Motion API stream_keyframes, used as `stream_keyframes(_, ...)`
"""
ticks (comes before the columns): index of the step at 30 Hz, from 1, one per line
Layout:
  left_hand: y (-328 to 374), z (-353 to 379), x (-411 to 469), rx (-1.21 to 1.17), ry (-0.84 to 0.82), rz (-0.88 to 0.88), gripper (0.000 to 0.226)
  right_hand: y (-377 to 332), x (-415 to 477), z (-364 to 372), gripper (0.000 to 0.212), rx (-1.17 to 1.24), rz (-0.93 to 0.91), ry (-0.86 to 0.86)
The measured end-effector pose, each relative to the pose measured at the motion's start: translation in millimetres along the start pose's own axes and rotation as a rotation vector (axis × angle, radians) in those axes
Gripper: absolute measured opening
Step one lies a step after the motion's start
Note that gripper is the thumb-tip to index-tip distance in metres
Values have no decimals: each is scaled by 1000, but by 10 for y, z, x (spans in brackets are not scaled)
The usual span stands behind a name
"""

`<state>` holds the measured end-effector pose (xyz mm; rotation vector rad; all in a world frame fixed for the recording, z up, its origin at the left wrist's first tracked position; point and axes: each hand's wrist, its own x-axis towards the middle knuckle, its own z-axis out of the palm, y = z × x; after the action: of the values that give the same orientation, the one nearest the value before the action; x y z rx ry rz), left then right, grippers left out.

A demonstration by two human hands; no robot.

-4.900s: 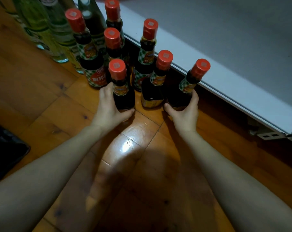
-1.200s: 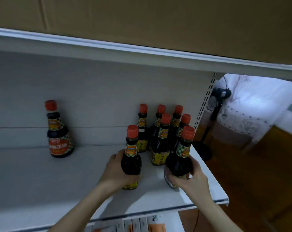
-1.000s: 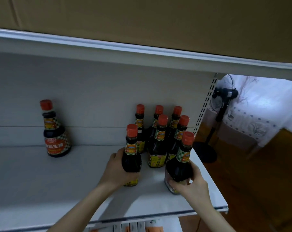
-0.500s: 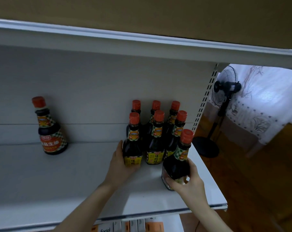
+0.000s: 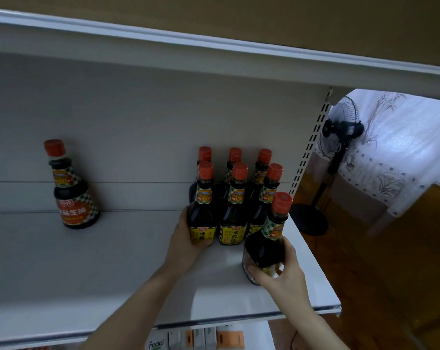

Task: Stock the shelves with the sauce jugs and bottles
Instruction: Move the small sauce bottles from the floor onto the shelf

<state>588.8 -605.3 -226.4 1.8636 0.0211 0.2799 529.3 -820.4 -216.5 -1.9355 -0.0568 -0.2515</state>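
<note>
On the white shelf (image 5: 92,274) stands a cluster of several dark sauce bottles (image 5: 234,208) with red caps, at the right end. My left hand (image 5: 185,245) grips the front-left bottle (image 5: 202,210), which stands upright on the shelf beside the cluster. My right hand (image 5: 280,271) holds another dark bottle (image 5: 268,243) by its base, tilted, in front of the cluster near the shelf's right edge. One larger sauce bottle (image 5: 72,190) with an orange label stands alone far left by the back wall.
Another shelf board (image 5: 214,49) hangs close overhead with cardboard on it. A slotted upright (image 5: 310,145) ends the shelf at right. Beyond it stand a black floor fan (image 5: 340,130) and a white cloth-covered furniture piece (image 5: 390,152) on the wooden floor. Boxes sit on the lower shelf (image 5: 203,338).
Both bottles came up from the floor to the shelf. Over the last second my left hand pushed its bottle back against the cluster; the right-hand bottle stayed at the front, tilted.
</note>
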Motion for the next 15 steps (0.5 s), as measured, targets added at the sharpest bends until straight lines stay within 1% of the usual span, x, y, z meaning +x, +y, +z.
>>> stream_keyframes(4,-19,6,8,8,7,2,96,-18,-8,-4,74,-17,14,2)
stream_keyframes(7,-37,3,6,9,5,-3,101,-29,-6,-8,75,-41,25,36)
stream_keyframes(9,-37,4,9,7,0,-8,106,-8,24,-13,79,-68,29,67)
stream_keyframes(12,-48,13,11,8,7,-9,102,45,128,-19,92,-80,85,88)
stream_keyframes(14,-57,16,-1,-4,11,-15,102,89,172,-17,100,-28,144,97)
stream_keyframes(15,-62,15,-7,-9,13,-15,102,111,169,-21,100,18,161,98)
